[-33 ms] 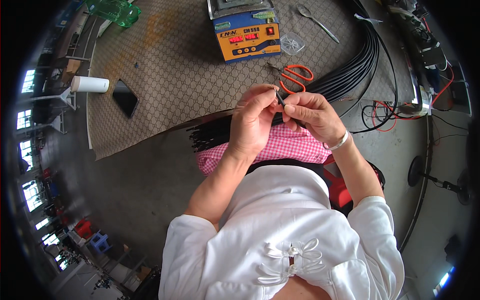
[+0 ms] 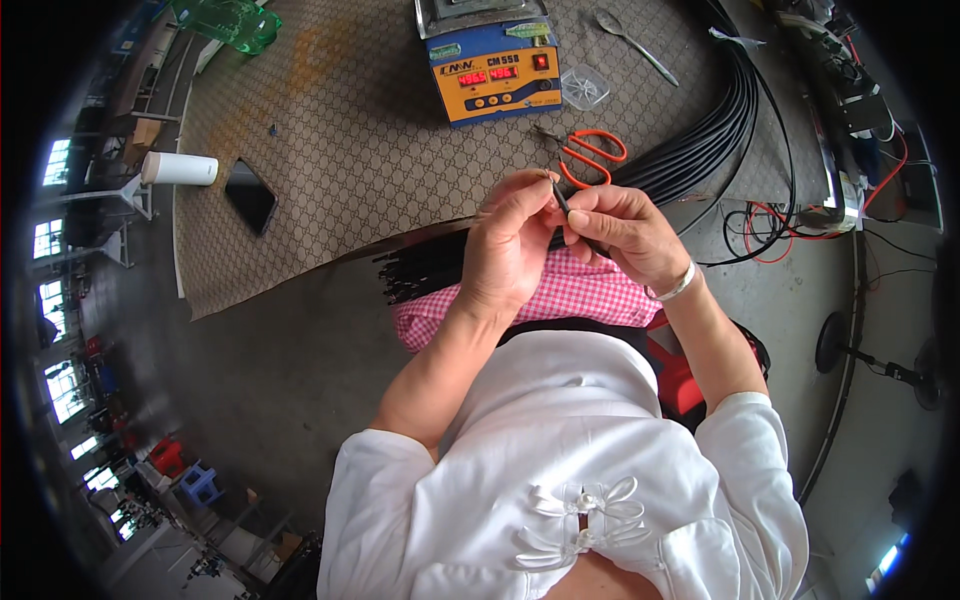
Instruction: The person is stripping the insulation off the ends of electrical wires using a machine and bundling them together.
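Note:
Above my lap, my right hand pinches a black cable between thumb and fingers, a little behind its end. The fingers of my left hand are closed at the tip of that same cable; the tip itself is mostly hidden by them. Under both hands passes a thick bundle of black cables, coming across the table from the far right. Its cut ends lie to the left, over a pink checked cloth on my lap. Just beyond my right hand, orange-handled scissors lie on the table.
A blue and orange solder pot with a lit red display stands on the patterned table. Beside it are a clear plastic piece and a spoon. Leftward lie a phone, a white cup and a green bottle.

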Action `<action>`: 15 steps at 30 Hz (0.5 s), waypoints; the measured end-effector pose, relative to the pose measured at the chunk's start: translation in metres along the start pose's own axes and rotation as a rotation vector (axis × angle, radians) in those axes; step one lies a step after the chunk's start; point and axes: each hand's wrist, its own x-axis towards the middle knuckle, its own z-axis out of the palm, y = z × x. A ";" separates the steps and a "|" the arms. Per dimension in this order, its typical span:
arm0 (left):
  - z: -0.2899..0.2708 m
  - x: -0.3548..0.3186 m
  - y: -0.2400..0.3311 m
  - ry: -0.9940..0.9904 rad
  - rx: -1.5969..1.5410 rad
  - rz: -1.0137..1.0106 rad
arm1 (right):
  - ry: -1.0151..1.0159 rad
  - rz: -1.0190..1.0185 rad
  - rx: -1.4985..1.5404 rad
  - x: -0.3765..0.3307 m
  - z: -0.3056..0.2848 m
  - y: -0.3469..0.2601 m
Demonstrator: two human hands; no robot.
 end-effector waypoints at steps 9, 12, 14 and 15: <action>0.004 -0.004 0.006 0.086 0.221 0.017 | 0.085 -0.102 -0.039 0.001 -0.003 -0.001; 0.006 -0.007 0.012 0.138 0.425 0.106 | 0.145 -0.131 -0.156 0.000 -0.003 0.001; 0.006 -0.008 0.014 0.123 0.528 0.147 | 0.157 -0.150 -0.205 0.000 -0.004 0.001; 0.006 -0.009 0.015 0.126 0.563 0.163 | 0.163 -0.160 -0.229 0.000 -0.004 0.001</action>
